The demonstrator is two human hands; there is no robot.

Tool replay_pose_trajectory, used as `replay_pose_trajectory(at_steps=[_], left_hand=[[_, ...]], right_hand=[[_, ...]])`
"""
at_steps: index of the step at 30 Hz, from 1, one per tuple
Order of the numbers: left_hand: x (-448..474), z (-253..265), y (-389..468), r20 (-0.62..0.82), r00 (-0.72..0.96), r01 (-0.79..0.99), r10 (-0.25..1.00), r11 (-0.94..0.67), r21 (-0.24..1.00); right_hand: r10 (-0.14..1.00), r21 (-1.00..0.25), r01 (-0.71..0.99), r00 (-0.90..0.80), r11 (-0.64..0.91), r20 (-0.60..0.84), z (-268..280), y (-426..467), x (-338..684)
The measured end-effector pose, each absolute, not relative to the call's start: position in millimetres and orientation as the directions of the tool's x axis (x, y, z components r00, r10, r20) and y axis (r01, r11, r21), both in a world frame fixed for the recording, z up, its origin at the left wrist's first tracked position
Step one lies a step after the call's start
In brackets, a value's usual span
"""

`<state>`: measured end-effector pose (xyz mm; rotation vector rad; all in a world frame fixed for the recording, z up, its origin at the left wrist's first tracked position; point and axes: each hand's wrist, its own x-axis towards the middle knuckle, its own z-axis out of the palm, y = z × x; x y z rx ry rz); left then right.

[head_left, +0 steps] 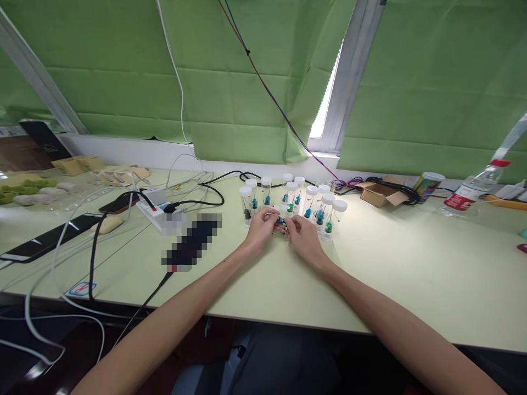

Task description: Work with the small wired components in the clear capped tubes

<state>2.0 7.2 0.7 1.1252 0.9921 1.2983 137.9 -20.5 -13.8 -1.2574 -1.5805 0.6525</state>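
My left hand (264,223) and my right hand (302,233) meet over the table, fingertips pinched around a small blue piece with dark parts (281,221). Its exact kind is too small to make out, and fingers cover much of it. Just behind and beside my hands stand several clear, white-capped vials. One at the left (246,207) holds something dark. Another, at the right front (329,222), contains a green piece, while a nearby vial (320,214) has a blue one. Thin dark wires show inside some of them.
Left of my hands lie a blurred dark device (191,244) on a cable, a white power strip (150,211) and tangled cords. An open cardboard box (382,193), a printed canister (428,186) and a red-capped bottle (469,189) stand at the right back. The table's front edge (288,325) runs below my forearms.
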Motion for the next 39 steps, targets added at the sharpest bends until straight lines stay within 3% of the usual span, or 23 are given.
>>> replay_pose_trajectory(at_steps=[6, 14, 39], left_hand=[[1.9, 1.0, 7.1, 0.056, 0.04, -0.204, 0.998, -0.046, 0.978], [1.4, -3.0, 10.3, 0.065, -0.019, -0.194, 0.998, -0.067, 0.979], [2.1, 2.1, 4.8, 0.067, 0.069, -0.186, 0.995, -0.053, 0.981]], right_hand=[[0.943, -0.847, 0.439, -0.001, 0.3, 0.333, -12.6, -22.1, 137.2], [0.915, -0.832, 0.429, 0.027, 0.353, 0.403, -13.5, -23.1, 137.1], [0.936, -0.81, 0.496, -0.02, 0.313, 0.35, -15.6, -19.1, 139.1]])
